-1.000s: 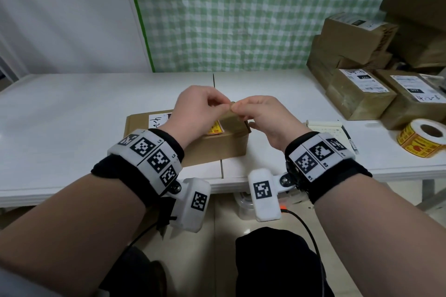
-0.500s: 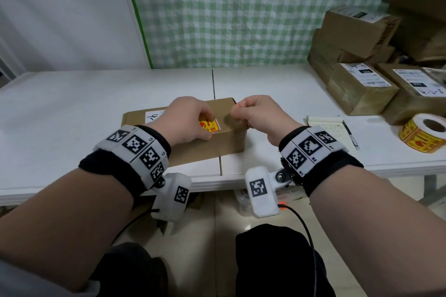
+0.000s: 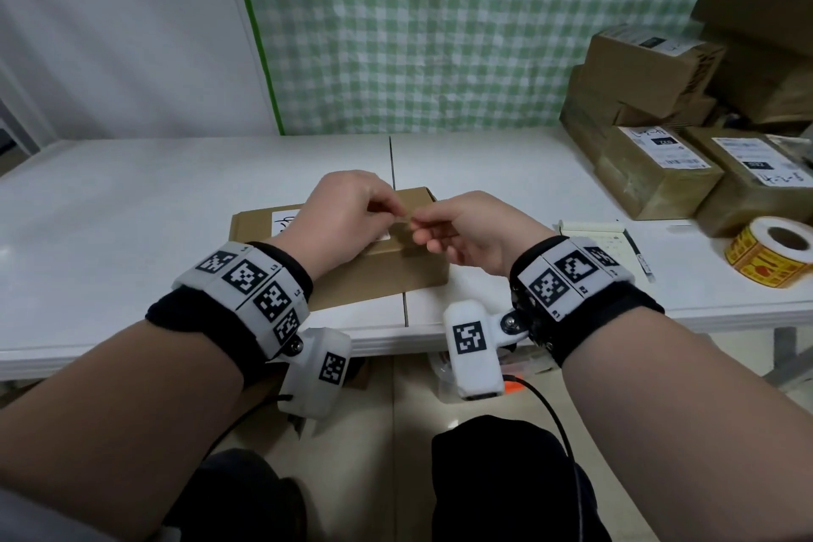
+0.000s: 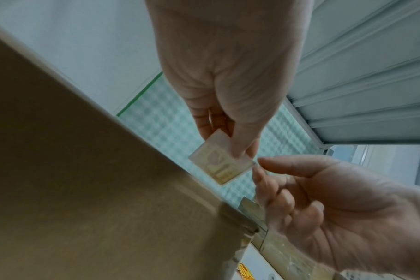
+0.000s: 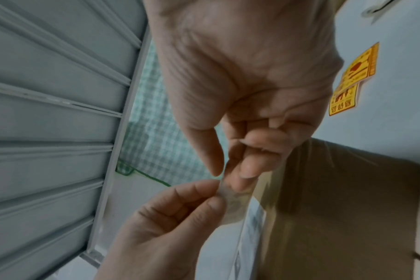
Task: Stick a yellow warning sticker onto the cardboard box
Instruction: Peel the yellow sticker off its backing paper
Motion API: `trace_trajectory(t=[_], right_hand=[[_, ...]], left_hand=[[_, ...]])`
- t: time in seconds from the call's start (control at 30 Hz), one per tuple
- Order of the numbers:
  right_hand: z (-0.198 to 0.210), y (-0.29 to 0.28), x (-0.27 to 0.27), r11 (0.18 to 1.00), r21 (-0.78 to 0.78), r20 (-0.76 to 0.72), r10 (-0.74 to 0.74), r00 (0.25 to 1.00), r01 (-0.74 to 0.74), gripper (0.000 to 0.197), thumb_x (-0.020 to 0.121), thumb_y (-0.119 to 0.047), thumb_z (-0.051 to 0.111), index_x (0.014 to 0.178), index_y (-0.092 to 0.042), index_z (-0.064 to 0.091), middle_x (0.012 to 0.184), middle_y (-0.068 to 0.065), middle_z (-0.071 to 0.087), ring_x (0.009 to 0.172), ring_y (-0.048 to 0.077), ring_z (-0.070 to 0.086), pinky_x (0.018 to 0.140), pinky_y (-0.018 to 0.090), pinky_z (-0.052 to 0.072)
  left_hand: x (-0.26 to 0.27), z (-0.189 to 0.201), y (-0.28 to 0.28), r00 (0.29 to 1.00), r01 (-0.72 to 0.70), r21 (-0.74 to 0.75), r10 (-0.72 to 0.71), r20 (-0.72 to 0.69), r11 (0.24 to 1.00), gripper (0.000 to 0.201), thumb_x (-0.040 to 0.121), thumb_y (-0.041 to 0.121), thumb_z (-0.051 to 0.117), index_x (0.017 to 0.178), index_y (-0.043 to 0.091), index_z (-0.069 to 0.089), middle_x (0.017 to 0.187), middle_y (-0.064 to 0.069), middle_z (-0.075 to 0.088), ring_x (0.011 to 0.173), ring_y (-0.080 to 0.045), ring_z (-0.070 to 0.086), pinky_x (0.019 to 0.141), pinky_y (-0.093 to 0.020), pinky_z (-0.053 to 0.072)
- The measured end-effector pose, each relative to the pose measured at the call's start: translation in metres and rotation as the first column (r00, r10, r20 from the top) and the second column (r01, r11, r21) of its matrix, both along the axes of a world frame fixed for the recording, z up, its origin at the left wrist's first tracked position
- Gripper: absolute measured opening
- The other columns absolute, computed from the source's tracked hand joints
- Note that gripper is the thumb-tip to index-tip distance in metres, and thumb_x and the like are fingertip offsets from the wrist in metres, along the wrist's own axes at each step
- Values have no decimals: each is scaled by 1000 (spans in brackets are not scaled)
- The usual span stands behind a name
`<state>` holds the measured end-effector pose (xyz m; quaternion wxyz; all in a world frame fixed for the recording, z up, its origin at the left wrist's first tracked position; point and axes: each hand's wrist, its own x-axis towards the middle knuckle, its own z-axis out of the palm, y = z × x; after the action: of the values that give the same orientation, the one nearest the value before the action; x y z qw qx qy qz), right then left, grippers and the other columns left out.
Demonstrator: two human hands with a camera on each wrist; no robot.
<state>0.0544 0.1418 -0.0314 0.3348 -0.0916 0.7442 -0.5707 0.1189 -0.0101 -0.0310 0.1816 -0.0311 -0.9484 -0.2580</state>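
Two hands (image 3: pixel 352 216), one sticker roll (image 3: pixel 767 251).

Sticker (image 4: pixel 222 164) above flat brown box (image 3: pixel 396 266)

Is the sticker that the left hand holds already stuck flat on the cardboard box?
No: in the left wrist view the left hand pinches the sticker in the air, clear of the cardboard box.

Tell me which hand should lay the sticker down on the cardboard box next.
Left, most likely. The left hand pinches the sticker well in from its edge and is above the top of the cardboard box. The right hand only nips one corner and sits mostly past the box's right end.
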Motion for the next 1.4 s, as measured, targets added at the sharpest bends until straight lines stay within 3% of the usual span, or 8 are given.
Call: trace_trajectory(t=[0.07,0.23,0.47,0.67,1.07,1.27,1.33,1.4], right_hand=[[1,0,0,998,-49,47,-34,998,36,18,87,-19,58,72,-12,64,52,-5,63,40,2,52,40,12,35],[2,1,2,984,-144,107,-92,990,107,15,85,-14,58,70,-12,62,51,-4,62,42,4,51,38,12,37],[2,4,4,934,-328,27,-137,990,138,13,84,-6,57,73,-9,63,57,0,60,49,7,50,43,12,39],[8,9,8,934,-356,-142,-90,986,34,15,85,-3,57,72,-6,64,63,5,59,50,9,50,45,14,40],[12,18,13,951,-307,-234,-120,965,44,16,82,-3,57,67,-5,62,59,5,58,49,11,48,46,18,39],[12,19,15,967,-252,-362,-118,925,25,17,79,-2,60,63,-7,63,60,7,60,52,12,48,49,19,39],[13,19,16,975,-222,-410,-103,906,10,18,79,-2,61,62,-8,63,61,8,60,53,12,49,49,19,40],[15,20,17,983,-181,-459,-75,885,-10,18,78,-3,61,61,-9,63,60,6,60,53,11,49,49,18,40]], left_hand=[[0,0,1,999,20,-32,-22,-40,999,15,78,6,64,87,13,74,83,0,66,75,-9,54,68,-2,33],[1,3,5,993,19,-76,-28,-118,997,12,79,8,65,86,13,74,89,-3,69,89,-19,57,79,-22,36],[1,10,10,997,-25,48,29,-67,999,13,83,24,63,91,20,73,86,13,64,89,-5,54,79,-17,35],[-1,14,12,1000,-25,190,26,-4,981,15,84,23,62,89,18,74,84,8,68,79,-1,57,69,0,33],[4,26,19,998,23,129,-29,47,991,14,84,26,63,88,20,74,83,10,66,78,1,57,70,-1,34],[8,33,23,997,29,89,-35,75,996,15,83,26,62,84,17,74,83,8,67,84,-8,61,79,-17,42],[9,36,23,996,26,65,-32,82,998,15,83,26,62,84,17,74,82,8,67,78,-5,61,71,-11,41],[10,39,24,996,32,39,-35,88,999,15,84,24,62,84,15,74,82,8,66,69,7,57,62,-2,36]])
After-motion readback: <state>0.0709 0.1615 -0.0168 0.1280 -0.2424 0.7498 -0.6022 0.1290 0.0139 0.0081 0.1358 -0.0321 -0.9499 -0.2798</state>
